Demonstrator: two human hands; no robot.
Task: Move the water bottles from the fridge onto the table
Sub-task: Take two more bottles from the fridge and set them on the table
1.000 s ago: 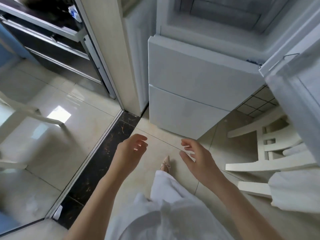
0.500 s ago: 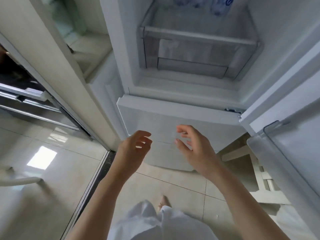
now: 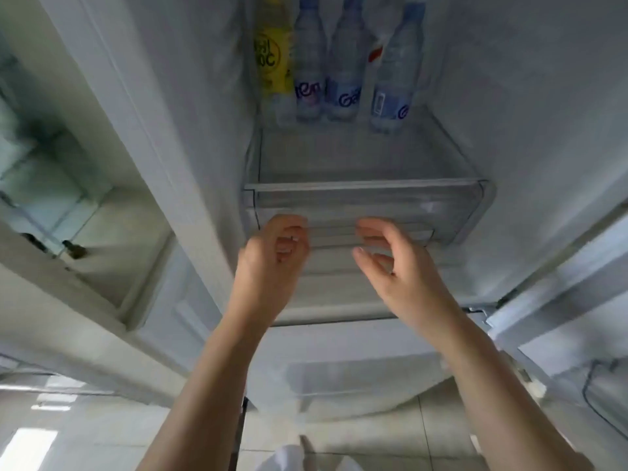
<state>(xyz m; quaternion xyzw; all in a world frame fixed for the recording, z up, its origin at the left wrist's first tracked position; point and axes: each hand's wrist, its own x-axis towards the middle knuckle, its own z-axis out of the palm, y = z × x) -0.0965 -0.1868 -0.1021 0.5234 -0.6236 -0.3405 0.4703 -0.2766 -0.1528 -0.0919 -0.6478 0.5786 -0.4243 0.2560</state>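
Both the left hand (image 3: 272,263) and right hand (image 3: 397,266), loosely curled and empty, could topple the crowded clear plastic blue-labelled water bottles (image 3: 339,73) at twelve o'clock

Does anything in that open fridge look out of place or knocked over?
Nothing is spilled or tipped. The one odd item is a yellow-labelled bottle at the left end of the row of clear water bottles on the shelf. All stand upright. Both hands are empty.

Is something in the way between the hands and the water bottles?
Nothing visible blocks them. Both hands, left and right, hang empty before the clear drawer; the water bottles stand on the shelf above it.
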